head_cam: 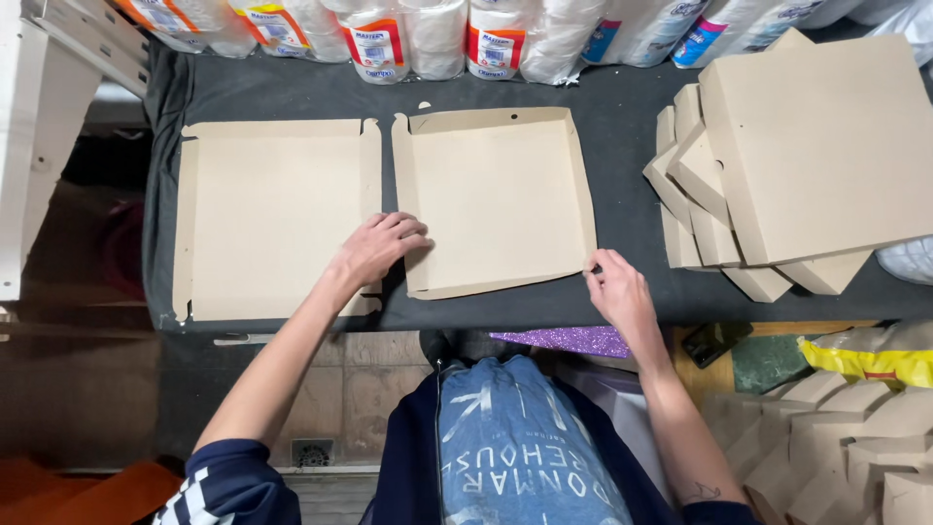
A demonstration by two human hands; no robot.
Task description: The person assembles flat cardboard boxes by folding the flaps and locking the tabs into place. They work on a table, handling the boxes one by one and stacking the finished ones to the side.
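**Materials and finish**

Unfolded box blank (389, 209): matt brown cardboard, smooth. Stack of folded boxes (807, 165): same matt cardboard. Table cover (622, 126): dark matt cloth. Paper rolls (437, 34): glossy clear plastic wrap. Purple sheet (573, 340): glittery. Yellow bag (860, 358): shiny plastic.

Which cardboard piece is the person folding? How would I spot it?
Look at the dark table with wrapped paper rolls along the back. Two brown cardboard sheets lie side by side; it is the half-folded box tray beside the flat sheet, with the left hand and right hand at its front corners. Its sides stand up; its neighbour lies flat.
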